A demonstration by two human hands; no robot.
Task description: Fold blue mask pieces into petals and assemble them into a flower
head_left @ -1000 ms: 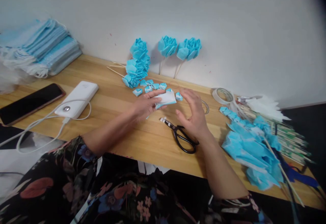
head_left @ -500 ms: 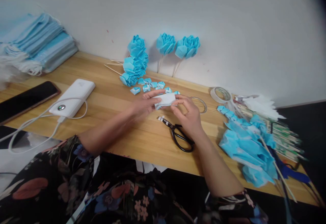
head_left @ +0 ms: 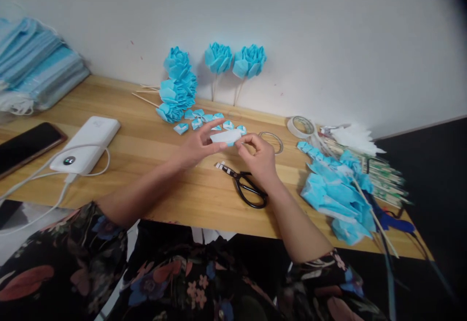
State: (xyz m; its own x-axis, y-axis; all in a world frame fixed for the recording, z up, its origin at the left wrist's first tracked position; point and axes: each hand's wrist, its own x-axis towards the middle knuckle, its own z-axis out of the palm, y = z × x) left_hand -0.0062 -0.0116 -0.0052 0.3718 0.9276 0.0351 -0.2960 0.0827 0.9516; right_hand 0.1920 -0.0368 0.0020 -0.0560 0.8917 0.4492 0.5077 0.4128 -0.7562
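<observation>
Above the middle of the table, a small folded piece of white and light blue mask fabric is held between both hands. My left hand has its left end between thumb and fingers, the index finger stretched along the far side. Pinched at the right end, the fabric is also in the closed fingertips of my right hand. Scissors with black handles lie below my right hand, white strips on their blades. Just beyond the hands are several small folded blue pieces.
Blue fabric flowers on sticks lie at the back; others lean on the wall. A mask stack, power bank and phone are left. Tape rolls, crumpled blue fabric and a blue glue gun are right.
The folded fabric has tilted, showing a narrower white face with blue at its lower edge. My right fingers have closed into a tighter pinch. The whole view has shifted, moving the table things leftward.
</observation>
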